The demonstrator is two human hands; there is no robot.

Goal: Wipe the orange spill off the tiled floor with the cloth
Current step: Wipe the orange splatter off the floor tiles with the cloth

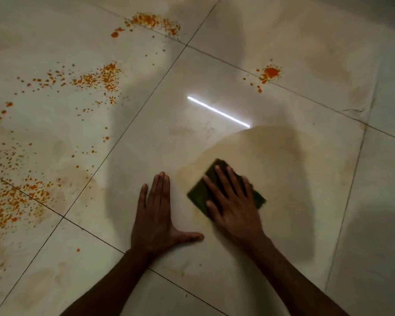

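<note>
1. The right hand lies flat on the green cloth, fingers straight and spread, pressing it to the tiled floor. It pins the cloth rather than gripping it.
2. The left hand is planted palm-down on bare tile just beside the cloth, fingers straight, thumb out toward the right hand. It holds nothing and looks like a prop for the body.
3. The cloth sits on a pale yellowish smear that fans out ahead and to the right. Its long axis runs diagonally, from far-left to near-right.
4. The nearest heavy orange spill lies well off to the left, beyond the left hand. More specks and a streak lie farther ahead on that side.
5. One small splash sits ahead and slightly right, on the right hand's side. I'd judge it the easier reach for the cloth hand; the left patches would mean crossing past the bracing hand or shifting it.
</note>
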